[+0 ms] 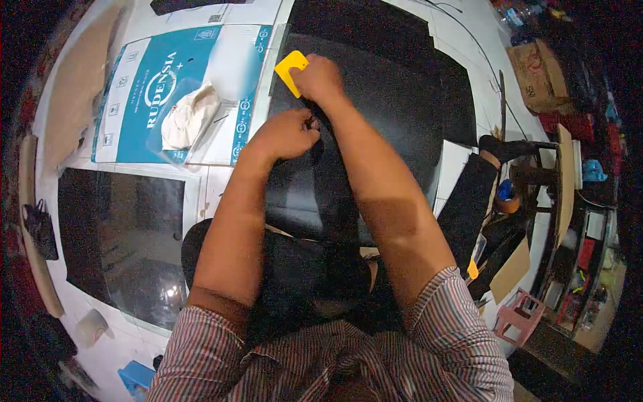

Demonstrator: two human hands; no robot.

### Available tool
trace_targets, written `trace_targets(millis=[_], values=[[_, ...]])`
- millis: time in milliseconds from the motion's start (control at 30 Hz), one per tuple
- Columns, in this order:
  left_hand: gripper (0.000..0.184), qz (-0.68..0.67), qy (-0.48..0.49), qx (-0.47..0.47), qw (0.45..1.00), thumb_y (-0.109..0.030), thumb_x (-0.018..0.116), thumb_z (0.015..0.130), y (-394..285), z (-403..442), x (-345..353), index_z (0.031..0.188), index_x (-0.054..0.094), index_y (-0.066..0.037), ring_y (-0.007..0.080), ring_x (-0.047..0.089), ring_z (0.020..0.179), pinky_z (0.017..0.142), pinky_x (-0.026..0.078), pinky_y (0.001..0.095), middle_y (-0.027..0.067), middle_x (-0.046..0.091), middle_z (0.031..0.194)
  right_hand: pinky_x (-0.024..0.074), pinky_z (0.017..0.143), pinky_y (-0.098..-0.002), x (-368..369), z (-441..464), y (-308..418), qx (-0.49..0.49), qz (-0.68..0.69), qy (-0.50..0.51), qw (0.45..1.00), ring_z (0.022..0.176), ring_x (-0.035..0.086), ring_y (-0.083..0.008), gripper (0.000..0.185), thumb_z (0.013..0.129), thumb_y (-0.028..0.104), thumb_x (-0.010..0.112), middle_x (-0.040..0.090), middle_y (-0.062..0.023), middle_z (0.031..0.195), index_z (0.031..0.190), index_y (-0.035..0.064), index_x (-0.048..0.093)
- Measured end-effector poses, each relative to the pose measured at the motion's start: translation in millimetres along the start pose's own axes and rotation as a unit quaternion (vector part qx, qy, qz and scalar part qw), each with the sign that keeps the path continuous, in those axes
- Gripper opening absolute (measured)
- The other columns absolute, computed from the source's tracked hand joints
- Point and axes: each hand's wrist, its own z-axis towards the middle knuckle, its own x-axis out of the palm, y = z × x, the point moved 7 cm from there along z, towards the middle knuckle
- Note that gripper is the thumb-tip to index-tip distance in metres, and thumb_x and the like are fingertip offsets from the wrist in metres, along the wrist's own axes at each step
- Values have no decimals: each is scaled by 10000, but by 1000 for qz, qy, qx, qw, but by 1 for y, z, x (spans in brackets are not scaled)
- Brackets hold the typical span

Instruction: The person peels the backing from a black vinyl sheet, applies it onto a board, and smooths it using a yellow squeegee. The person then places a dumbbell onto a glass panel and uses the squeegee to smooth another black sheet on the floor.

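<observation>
In my right hand [320, 82] is a flat yellow plastic squeegee [289, 70], gripped between thumb and fingers. It is over the left edge of a large black sheet or panel [395, 100] that lies on the floor in front of me. My left hand [289, 134] is closer to me, just below the right, with its fingers curled together over the same black surface. Whatever it pinches, if anything, is too small or hidden to make out. My forearms cover part of the black surface.
Left of the panel lies a teal and white cardboard piece [151, 63], with a cream cloth [189, 119] in clear plastic on it. A dark glossy pane [127, 234] lies nearer on the left. A pink stool [520, 316] and an orange tape roll [509, 204] are at right.
</observation>
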Motion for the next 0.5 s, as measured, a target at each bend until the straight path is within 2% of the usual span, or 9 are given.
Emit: trace_targets(millis=[67,133,200,233,367,433,500], values=[[280,0,1,-1,1000,-277,627,849,0,-1,0,964,682,-28,410,674,948,845,528,485,220,711,969,551,875,-492,-6,2,-15,61,-23,7,998,1008,690,-405,503,840,460,710,716,-228,1081,1079,17,709],[278,-39,11,-30,999,-267,631,848,-6,-5,-5,974,684,-25,399,684,940,837,538,467,217,714,967,551,886,-491,-19,4,-38,63,-16,-11,998,1009,695,-406,521,837,480,713,719,-231,1086,1063,11,729],[298,-18,7,-24,1000,-295,635,870,-2,-3,-1,1021,684,-44,377,686,954,843,538,452,197,716,982,551,884,-493,-37,0,-81,154,-65,-15,986,998,699,-413,541,838,502,714,723,-235,1079,1047,4,748],[319,4,0,-20,1000,-323,639,891,0,-2,-1,1069,684,-62,356,689,969,850,538,436,177,718,997,552,880,-490,-48,-4,-103,168,-60,-34,983,995,702,-410,551,838,511,714,722,-241,1077,1043,1,752],[317,-25,24,-30,999,-332,631,905,5,-2,2,1068,686,-66,348,690,984,859,535,432,164,723,1025,565,877,-486,-89,-22,-199,222,-69,-55,971,996,704,-421,584,807,525,726,722,-249,1084,1039,-10,751],[292,-40,-17,-18,999,-268,662,847,4,-2,1,1012,694,-29,366,700,902,807,544,431,197,723,935,556,878,-482,-106,-32,-247,236,-109,-62,964,998,706,-416,613,822,563,699,725,-256,1051,1009,-19,757],[292,-40,-18,-14,999,-268,665,849,5,-2,1,1013,693,-28,359,701,895,803,543,427,192,723,926,548,873,-475,-126,-43,-278,245,-149,-73,955,993,709,-412,647,834,594,677,729,-258,1021,986,-29,760]])
